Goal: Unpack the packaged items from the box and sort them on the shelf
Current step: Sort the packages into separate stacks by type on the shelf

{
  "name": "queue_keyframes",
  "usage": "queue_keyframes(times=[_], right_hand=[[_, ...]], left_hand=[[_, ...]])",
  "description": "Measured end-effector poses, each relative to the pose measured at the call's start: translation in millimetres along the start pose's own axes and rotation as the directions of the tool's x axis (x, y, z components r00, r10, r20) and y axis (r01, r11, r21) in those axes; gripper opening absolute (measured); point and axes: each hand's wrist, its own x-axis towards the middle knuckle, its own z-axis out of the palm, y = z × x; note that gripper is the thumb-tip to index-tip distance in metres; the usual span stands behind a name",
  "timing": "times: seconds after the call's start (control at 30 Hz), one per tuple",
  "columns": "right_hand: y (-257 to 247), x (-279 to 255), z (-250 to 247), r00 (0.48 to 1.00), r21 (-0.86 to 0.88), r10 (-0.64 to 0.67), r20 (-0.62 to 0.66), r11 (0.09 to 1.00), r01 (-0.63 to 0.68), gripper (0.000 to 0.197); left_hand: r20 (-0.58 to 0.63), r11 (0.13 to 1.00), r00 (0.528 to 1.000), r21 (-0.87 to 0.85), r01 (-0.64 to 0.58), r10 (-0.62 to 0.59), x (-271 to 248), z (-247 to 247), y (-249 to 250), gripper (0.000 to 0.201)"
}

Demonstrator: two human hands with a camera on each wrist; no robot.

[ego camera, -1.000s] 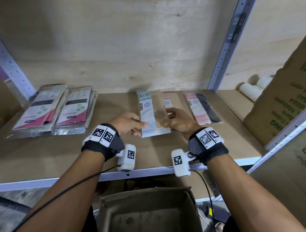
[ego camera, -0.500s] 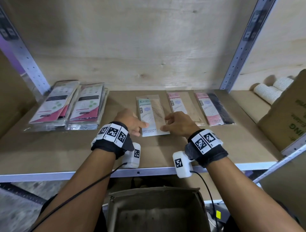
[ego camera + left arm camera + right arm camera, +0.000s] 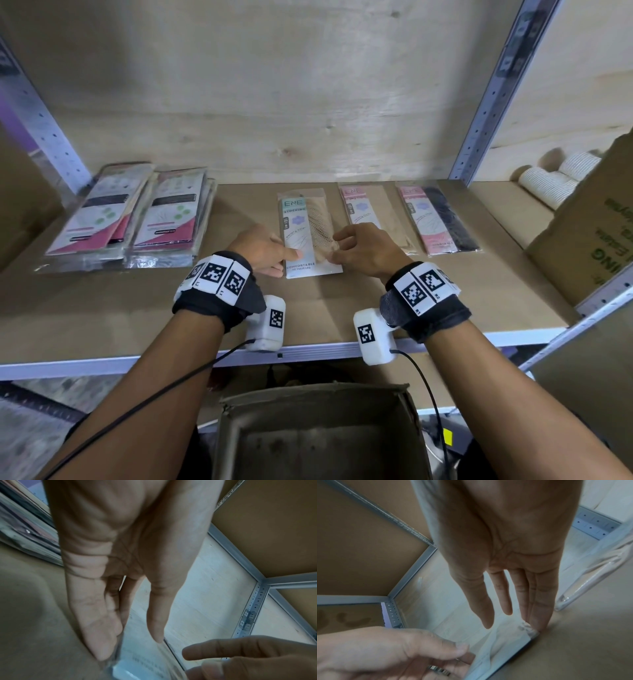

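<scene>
The stocking packet point(image 3: 306, 233) is lying flat on the shelf point(image 3: 102, 308), just left of two pink packets point(image 3: 366, 219). The left hand point(image 3: 262, 248) and right hand point(image 3: 368, 250) are flanking it, fingers straight and loosely spread, fingertips point(image 3: 104, 647) touching its long edges without pinching. It is looking light, thin, floppy and slick in its clear sleeve; I'd take it by the stiffer card edges.
</scene>
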Motion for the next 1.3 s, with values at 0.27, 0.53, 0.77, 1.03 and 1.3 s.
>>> queue_keyframes(times=[0.27, 0.53, 0.77, 1.03, 1.3], right_hand=[[0.8, 4.6, 2.9, 1.000, 0.036, -0.012, -0.018, 0.999, 0.012, 0.051], [2.3, 5.7, 3.9, 0.999, 0.092, -0.029, -0.013, 0.995, 0.030, 0.047], [2.1, 7.0, 3.1, 0.999, 0.087, -0.032, 0.006, 0.996, 0.031, 0.044], [-14.3, -1.8, -14.4, 0.989, 0.028, -0.088, -0.116, 0.995, 0.092, 0.026], [-78.6, 2.2, 31.5, 0.990, 0.281, -0.143, 0.011, 0.950, 0.134, 0.013]], left_hand=[[-0.077, 0.999, 0.996, -0.029, -0.044, 0.042, 8.5, 2.3, -0.4, 0.036], [-0.145, 0.998, 0.988, -0.020, -0.051, 0.048, 17.2, 3.1, 0.9, 0.032], [-0.151, 0.999, 0.987, 0.004, -0.048, 0.048, 16.5, 4.4, 2.0, 0.030], [-0.368, 0.988, 0.918, 0.103, -0.116, 0.147, 3.0, -36.8, -3.3, 0.031], [-0.572, 0.987, 0.805, 0.093, -0.130, 0.160, -30.6, -125.0, -30.9, 0.010]])
